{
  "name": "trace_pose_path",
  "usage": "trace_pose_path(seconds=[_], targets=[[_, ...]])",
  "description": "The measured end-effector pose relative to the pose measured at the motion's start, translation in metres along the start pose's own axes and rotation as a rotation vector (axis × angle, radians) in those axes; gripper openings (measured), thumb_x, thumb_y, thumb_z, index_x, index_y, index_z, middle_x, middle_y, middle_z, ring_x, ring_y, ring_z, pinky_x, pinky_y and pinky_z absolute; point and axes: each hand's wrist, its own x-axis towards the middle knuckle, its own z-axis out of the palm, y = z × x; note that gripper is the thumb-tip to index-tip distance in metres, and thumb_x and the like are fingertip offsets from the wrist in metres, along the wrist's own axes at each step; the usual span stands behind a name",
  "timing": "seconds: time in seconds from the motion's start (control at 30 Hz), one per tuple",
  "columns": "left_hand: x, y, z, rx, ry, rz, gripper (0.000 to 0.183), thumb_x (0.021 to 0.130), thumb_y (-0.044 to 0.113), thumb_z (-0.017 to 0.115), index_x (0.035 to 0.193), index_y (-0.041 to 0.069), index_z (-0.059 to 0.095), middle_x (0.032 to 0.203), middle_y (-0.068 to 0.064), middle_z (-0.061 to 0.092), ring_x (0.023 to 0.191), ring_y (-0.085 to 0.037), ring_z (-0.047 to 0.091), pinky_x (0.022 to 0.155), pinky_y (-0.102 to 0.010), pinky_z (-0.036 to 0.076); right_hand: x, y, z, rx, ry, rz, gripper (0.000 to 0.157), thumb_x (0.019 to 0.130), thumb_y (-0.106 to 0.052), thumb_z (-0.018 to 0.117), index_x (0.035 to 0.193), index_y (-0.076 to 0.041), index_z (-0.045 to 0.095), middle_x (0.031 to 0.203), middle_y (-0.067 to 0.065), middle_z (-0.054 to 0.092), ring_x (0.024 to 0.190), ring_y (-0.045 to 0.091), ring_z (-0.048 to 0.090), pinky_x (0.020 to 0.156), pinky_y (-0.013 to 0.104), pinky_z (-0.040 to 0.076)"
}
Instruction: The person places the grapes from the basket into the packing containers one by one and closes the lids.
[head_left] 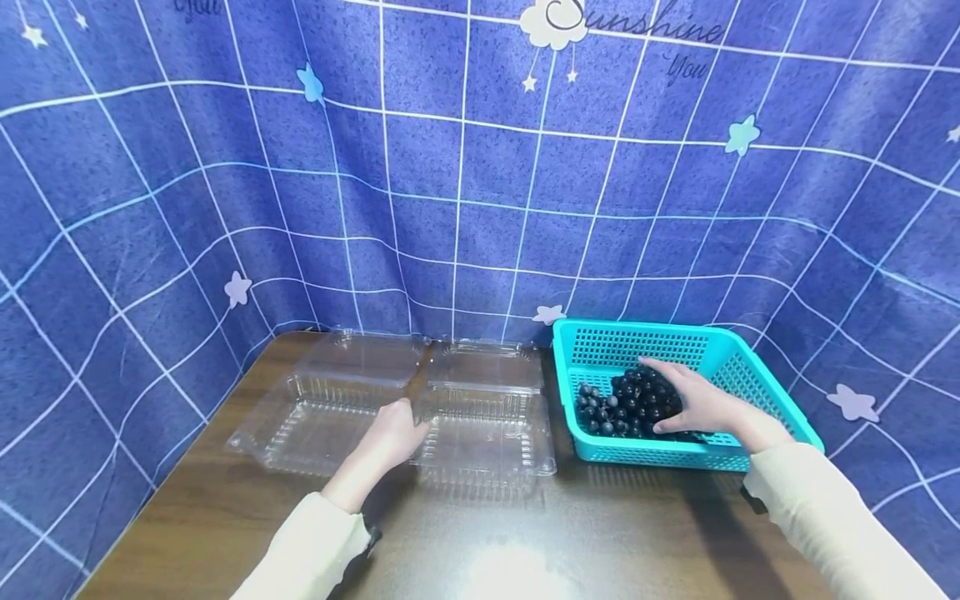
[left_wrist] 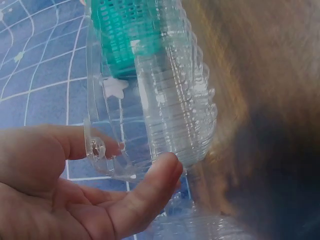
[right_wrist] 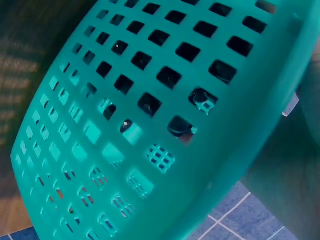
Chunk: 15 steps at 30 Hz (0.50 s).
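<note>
My left hand (head_left: 397, 429) pinches the left edge of a clear plastic container (head_left: 487, 433) whose hinged lid lies folded back. In the left wrist view, the thumb (left_wrist: 155, 190) lies at the near side of the container's rim, with a finger behind the clear wall. My right hand (head_left: 701, 404) reaches into a turquoise basket (head_left: 690, 458), fingers and thumb spread around a heap of dark grapes (head_left: 633, 404). In the right wrist view, the basket's perforated wall (right_wrist: 165, 77) hides most of that hand, and dark grapes show through the holes.
A second clear container (head_left: 315, 425), also lying open, sits to the left of the first. Both rest on a brown wooden table (head_left: 450, 542). A blue curtain (head_left: 480, 167) with white grid lines and stars hangs behind and along the sides.
</note>
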Motion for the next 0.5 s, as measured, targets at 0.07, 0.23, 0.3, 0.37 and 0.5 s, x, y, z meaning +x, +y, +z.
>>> trace_pose_path(seconds=[0.07, 0.23, 0.3, 0.37, 0.5], targets=[[-0.002, -0.003, 0.001, -0.038, -0.004, -0.007, 0.053, 0.087, 0.014, 0.055, 0.125, -0.020, 0.042, 0.068, -0.009, 0.052, 0.043, -0.011, 0.041, 0.045, -0.028, 0.046, 0.001, 0.002, 0.003, -0.014, 0.010, -0.007, 0.104, 0.062, -0.026, 0.086, 0.146, -0.010, 0.027, 0.140, 0.027, 0.037, 0.124, 0.047, 0.037, 0.098, 0.066, 0.033], [-0.007, -0.008, 0.004, -0.127, -0.012, -0.016, 0.052, 0.085, 0.011, 0.053, 0.127, -0.019, 0.042, 0.068, -0.008, 0.056, 0.050, -0.011, 0.057, 0.050, -0.029, 0.049, 0.003, 0.004, 0.009, -0.068, 0.049, -0.017, 0.105, 0.058, -0.023, 0.088, 0.144, -0.011, 0.029, 0.133, 0.026, 0.044, 0.117, 0.045, 0.045, 0.094, 0.065, 0.039], [-0.008, -0.010, 0.005, -0.173, -0.013, -0.025, 0.052, 0.085, 0.010, 0.054, 0.127, -0.018, 0.043, 0.069, -0.008, 0.056, 0.055, -0.015, 0.063, 0.052, -0.029, 0.050, 0.004, 0.003, 0.011, -0.092, 0.070, -0.030, 0.106, 0.056, -0.024, 0.089, 0.143, -0.012, 0.030, 0.130, 0.026, 0.047, 0.112, 0.044, 0.049, 0.090, 0.064, 0.041], [-0.010, -0.012, 0.006, -0.237, -0.017, -0.038, 0.052, 0.086, 0.008, 0.055, 0.130, -0.017, 0.040, 0.081, -0.012, 0.061, 0.062, -0.019, 0.066, 0.053, -0.028, 0.053, 0.005, 0.002, 0.013, -0.112, 0.090, -0.040, 0.105, 0.055, -0.026, 0.090, 0.142, -0.013, 0.032, 0.127, 0.026, 0.049, 0.109, 0.043, 0.051, 0.089, 0.064, 0.042], [-0.015, -0.014, 0.009, -0.347, -0.026, -0.046, 0.049, 0.086, 0.001, 0.053, 0.130, -0.016, 0.040, 0.111, -0.023, 0.059, 0.083, -0.028, 0.066, 0.059, -0.026, 0.056, 0.006, 0.000, 0.014, -0.121, 0.109, -0.037, 0.102, 0.053, -0.026, 0.090, 0.139, -0.015, 0.035, 0.122, 0.024, 0.052, 0.106, 0.043, 0.052, 0.087, 0.065, 0.041]])
